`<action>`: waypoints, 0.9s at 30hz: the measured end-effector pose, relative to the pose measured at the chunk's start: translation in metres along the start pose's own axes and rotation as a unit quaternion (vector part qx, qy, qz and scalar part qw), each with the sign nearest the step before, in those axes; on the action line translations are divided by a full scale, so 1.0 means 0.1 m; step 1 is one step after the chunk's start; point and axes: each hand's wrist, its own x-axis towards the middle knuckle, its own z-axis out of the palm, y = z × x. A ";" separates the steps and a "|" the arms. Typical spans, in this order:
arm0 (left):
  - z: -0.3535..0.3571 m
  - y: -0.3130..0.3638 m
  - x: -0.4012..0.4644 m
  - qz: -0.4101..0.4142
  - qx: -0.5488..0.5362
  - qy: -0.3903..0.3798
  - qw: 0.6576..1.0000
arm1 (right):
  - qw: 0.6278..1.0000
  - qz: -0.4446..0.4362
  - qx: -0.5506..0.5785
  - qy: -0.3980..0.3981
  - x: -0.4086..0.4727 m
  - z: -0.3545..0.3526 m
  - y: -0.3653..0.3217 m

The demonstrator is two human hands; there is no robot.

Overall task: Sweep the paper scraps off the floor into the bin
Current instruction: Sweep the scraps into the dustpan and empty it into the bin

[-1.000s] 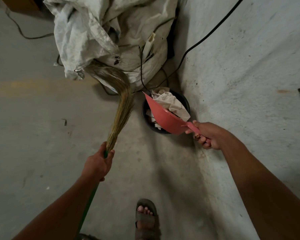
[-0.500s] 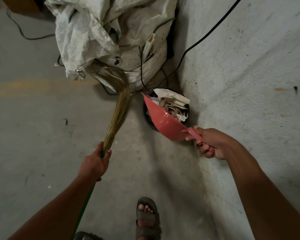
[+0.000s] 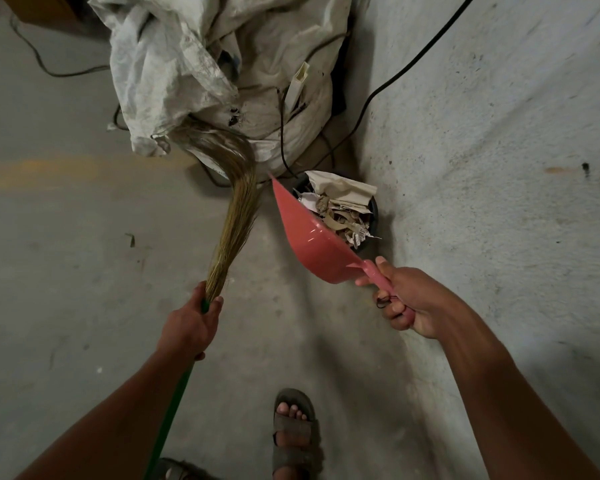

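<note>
My right hand (image 3: 409,299) grips the handle of a pink dustpan (image 3: 309,237), which is tipped steeply over a small black bin (image 3: 373,211) by the wall. Crumpled paper scraps (image 3: 340,206) fill the bin to its rim. My left hand (image 3: 191,327) holds a broom (image 3: 236,206) where its straw bristles meet the green handle. The bristle tips curve against a white sack (image 3: 194,64) to the left of the bin.
A concrete wall (image 3: 499,133) rises on the right with a black cable (image 3: 406,67) running along it. More cables lie on the floor behind the sack. My sandalled foot (image 3: 293,431) stands below the bin. A tiny bit of debris (image 3: 130,239) lies on the floor at left.
The scraps have slid out of the dustpan into the bin. My right hand has drawn the dustpan back and lower. The broom has stayed about where it was.
</note>
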 end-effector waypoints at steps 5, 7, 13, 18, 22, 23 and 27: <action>0.02 -0.02 -0.01 0.000 -0.010 -0.002 1.000 | 0.998 0.004 0.053 -0.013 -0.09 0.08 0.01; 0.03 -0.02 -0.03 -0.001 -0.006 -0.002 1.000 | 0.998 0.008 0.057 -0.023 -0.13 0.15 0.02; 0.06 -0.03 -0.05 0.005 -0.015 -0.002 1.000 | 0.996 -0.001 0.087 -0.035 -0.30 0.14 0.08; 0.09 -0.04 -0.05 0.002 -0.018 -0.004 1.000 | 0.996 -0.076 0.047 0.011 -0.49 0.01 0.02; 0.12 -0.04 -0.05 -0.004 -0.018 -0.005 1.000 | 0.948 -0.182 -0.179 0.189 -0.57 -0.12 -0.14; 0.13 -0.04 -0.05 -0.005 -0.017 -0.003 1.000 | 0.919 -0.198 -0.242 0.239 -0.53 -0.14 -0.18; 0.16 -0.04 -0.03 -0.008 -0.021 0.000 1.000 | 0.838 -0.202 -0.348 0.368 -0.19 -0.16 -0.34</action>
